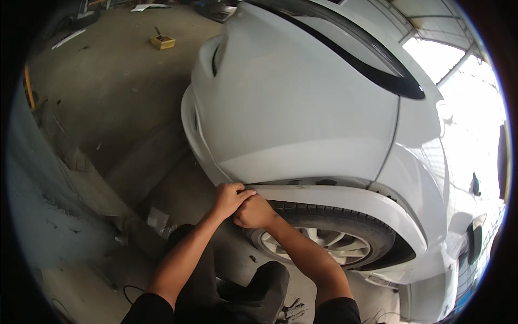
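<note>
A white wheel arch trim (345, 197) curves over the tire (377, 235) of a white car (302, 108). Along its upper edge a dark gap with small clips shows between trim and body panel. Both my hands are at the trim's left end, low on the car's corner. My left hand (229, 200) has its fingers curled over that end, with the thumb reaching across to the right hand. Against it, my right hand (253, 210) is closed around the trim's lower edge; its fingertips are hidden.
The spoked wheel rim (324, 241) sits just right of my knees. A large grey-blue panel (48, 200) stands close on the left. Farther off on the concrete floor are a yellow box (163, 42) and scattered parts. A dark glove-like item (294, 310) lies near my feet.
</note>
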The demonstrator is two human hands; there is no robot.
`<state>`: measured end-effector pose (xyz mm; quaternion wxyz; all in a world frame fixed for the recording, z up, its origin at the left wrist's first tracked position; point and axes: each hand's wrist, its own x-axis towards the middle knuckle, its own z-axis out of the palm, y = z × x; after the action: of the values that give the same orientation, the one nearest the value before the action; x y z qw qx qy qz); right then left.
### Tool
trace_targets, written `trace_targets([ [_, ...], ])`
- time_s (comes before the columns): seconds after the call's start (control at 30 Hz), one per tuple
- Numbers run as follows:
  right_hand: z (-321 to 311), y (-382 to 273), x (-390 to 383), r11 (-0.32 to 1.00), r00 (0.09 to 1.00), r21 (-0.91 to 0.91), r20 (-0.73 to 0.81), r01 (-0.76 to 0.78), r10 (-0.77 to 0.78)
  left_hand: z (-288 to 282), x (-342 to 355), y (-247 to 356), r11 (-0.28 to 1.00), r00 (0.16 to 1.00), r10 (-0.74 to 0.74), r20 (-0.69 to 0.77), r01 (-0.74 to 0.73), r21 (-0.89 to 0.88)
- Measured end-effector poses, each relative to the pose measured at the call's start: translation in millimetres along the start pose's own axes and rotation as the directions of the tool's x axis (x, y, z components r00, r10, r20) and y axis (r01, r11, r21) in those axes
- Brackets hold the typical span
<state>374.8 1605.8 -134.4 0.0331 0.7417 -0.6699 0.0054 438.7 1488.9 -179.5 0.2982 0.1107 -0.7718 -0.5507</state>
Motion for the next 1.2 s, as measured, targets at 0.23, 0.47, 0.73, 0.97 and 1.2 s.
trace_targets([
  [0.23, 3, -5, -3, 0.988, 0.987, 0.137, -0.131, -0.071, 0.089, 2, 8, 51, 0.978, 0.99, 0.14, 0.002, -0.139, 0.153],
  [0.47, 42, -57, -35, 0.606, 0.504, 0.56, -0.346, -0.566, 0.791, 0, 8, 62, 0.936, 0.974, 0.218, 0.062, -0.226, 0.271],
  [0.73, 69, -62, -38, 0.339, 0.155, 0.81, -0.302, -0.479, 0.941, 6, -5, 80, 0.819, 0.978, 0.182, 0.097, -0.206, 0.535],
  [0.97, 65, -63, -40, 0.341, 0.124, 0.894, -0.318, -0.291, 0.94, 8, -9, 91, 0.819, 0.986, 0.126, 0.109, -0.166, 0.55],
  [1.2, 57, -54, -34, 0.426, -0.001, 0.897, -0.429, -0.121, 0.903, 42, -29, 120, 0.497, 0.94, 0.341, 0.03, -0.207, 0.843],
])
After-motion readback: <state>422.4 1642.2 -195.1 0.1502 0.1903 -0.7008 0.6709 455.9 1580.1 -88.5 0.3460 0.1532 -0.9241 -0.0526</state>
